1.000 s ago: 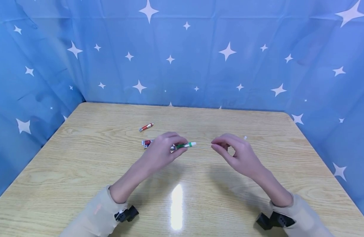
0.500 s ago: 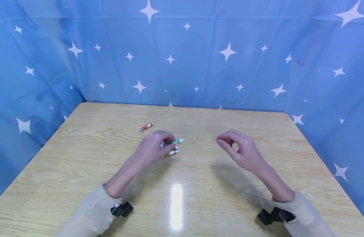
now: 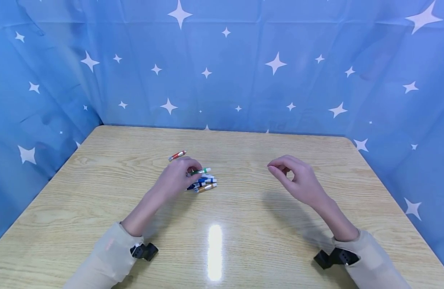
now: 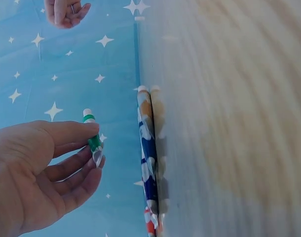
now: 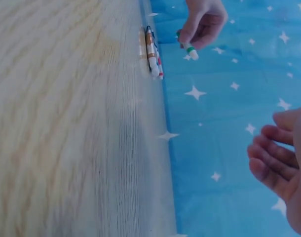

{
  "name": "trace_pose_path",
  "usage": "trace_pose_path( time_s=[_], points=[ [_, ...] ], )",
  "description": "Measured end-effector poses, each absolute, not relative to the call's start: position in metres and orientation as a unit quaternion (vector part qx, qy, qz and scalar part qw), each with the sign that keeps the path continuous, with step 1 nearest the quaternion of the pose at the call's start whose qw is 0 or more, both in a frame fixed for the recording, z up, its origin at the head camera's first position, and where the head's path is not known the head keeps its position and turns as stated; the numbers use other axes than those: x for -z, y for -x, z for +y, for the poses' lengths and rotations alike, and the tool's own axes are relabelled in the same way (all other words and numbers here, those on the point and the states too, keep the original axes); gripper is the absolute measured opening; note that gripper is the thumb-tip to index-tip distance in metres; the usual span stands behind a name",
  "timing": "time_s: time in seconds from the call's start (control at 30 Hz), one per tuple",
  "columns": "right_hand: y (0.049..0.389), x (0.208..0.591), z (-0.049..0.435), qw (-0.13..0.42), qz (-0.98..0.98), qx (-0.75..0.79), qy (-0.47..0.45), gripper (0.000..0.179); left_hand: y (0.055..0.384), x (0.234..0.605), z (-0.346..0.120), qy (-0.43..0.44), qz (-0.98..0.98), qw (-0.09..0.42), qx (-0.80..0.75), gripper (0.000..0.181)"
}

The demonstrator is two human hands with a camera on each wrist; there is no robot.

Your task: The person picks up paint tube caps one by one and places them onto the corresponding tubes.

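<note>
My left hand (image 3: 175, 176) pinches a small green paint tube (image 3: 205, 171) with a white cap between thumb and fingers. In the left wrist view the green tube (image 4: 94, 141) stands out above the thumb, crimped end down. Just beneath this hand a group of paint tubes lies on the table: an ochre tube (image 3: 206, 188) in front and blue tubes (image 3: 207, 181) behind it. My right hand (image 3: 298, 176) hovers over the table at the right, fingers loosely bent, with nothing seen in it; the right wrist view shows its fingers (image 5: 274, 153) relaxed.
A red paint tube (image 3: 177, 155) lies apart, beyond the left hand. A small white piece (image 4: 139, 18) sits on the table near the right hand. The wooden table (image 3: 243, 233) ends at a blue star-patterned curtain (image 3: 243, 72).
My left hand has moved left with the green tube, uncovering the ochre and blue tubes. My right hand has drifted slightly right and away, hiding the small white piece in the head view.
</note>
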State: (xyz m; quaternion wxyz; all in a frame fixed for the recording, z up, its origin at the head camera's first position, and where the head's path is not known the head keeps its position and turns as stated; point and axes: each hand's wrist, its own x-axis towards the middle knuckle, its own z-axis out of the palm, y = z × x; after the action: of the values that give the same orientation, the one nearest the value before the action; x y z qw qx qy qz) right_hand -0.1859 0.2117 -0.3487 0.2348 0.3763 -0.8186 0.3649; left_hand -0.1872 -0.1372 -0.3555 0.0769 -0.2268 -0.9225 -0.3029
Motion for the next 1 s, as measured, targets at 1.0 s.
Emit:
trace_pose_path(
  time_s=[1.0],
  points=[
    [0.193,0.350,0.226,0.216,-0.848,-0.346,-0.339,0.019,0.212,0.361,-0.161,0.158,-0.958,-0.022,0.240,0.009]
  ],
)
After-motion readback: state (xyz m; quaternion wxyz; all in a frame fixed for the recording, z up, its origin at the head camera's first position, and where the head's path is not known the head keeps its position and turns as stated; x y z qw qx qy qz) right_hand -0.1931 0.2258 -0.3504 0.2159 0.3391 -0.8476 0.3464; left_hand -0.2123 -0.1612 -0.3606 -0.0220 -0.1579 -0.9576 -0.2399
